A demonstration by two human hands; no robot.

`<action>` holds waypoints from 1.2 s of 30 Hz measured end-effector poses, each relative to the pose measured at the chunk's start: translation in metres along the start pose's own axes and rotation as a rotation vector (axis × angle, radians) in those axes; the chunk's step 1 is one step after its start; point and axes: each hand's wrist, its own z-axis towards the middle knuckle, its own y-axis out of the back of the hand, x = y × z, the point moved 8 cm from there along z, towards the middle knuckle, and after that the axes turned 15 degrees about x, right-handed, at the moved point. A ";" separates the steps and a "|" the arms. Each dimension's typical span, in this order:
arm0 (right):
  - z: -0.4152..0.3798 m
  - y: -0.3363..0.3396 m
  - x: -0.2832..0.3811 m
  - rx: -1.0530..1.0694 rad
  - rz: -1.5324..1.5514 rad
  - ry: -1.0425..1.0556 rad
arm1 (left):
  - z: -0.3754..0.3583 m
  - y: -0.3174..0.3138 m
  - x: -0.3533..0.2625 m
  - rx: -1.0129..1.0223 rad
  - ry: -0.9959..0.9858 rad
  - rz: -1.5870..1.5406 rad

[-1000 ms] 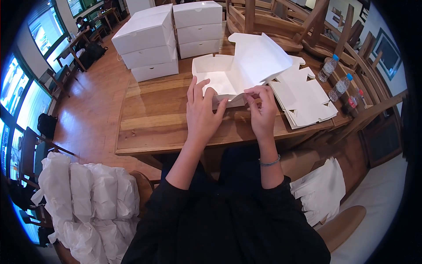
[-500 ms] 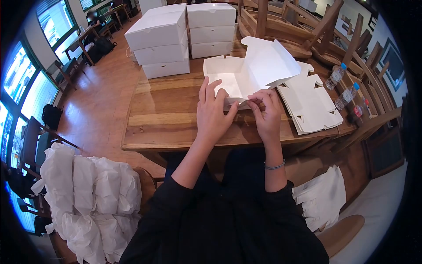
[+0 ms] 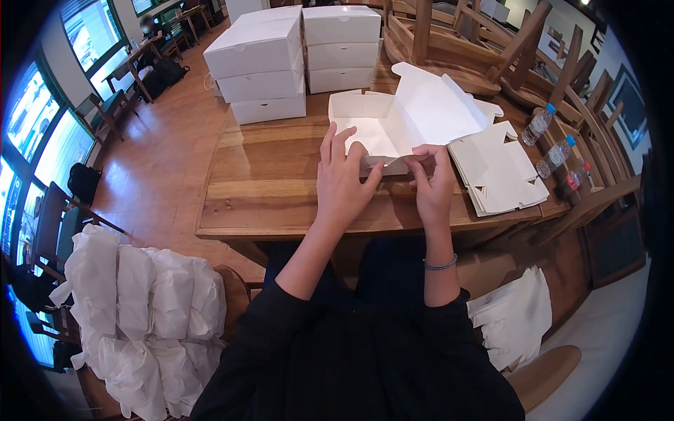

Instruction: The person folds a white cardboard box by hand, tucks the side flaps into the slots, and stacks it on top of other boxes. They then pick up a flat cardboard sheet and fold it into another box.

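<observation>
An open white cardboard box (image 3: 366, 133) sits on the wooden table in front of me, its lid (image 3: 442, 105) tipped back to the right. My left hand (image 3: 342, 175) grips the box's near wall, with the thumb outside and the fingers reaching over the top edge inside. At the near right corner, my right hand (image 3: 433, 179) pinches the edge of the wall between thumb and fingers. A stack of flat white box blanks (image 3: 502, 172) lies just right of my right hand, partly under the lid.
Two stacks of closed white boxes (image 3: 256, 52) stand at the table's back left. Water bottles (image 3: 554, 156) line the right side, near upturned wooden chairs (image 3: 449, 42). White wrapped bundles (image 3: 151, 302) lie at lower left. A person (image 3: 156, 31) sits far off.
My right hand has slid rightward along the near wall to the corner. The lid has swung further out to the right, over the flat blanks. My left hand keeps its place.
</observation>
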 end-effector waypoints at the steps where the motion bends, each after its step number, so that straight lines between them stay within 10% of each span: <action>1: 0.000 0.000 0.000 0.003 0.014 -0.005 | 0.000 0.000 0.000 -0.002 0.000 -0.004; 36: 0.000 0.005 -0.012 -0.029 0.202 -0.012 | 0.001 -0.001 0.004 -0.016 0.018 0.006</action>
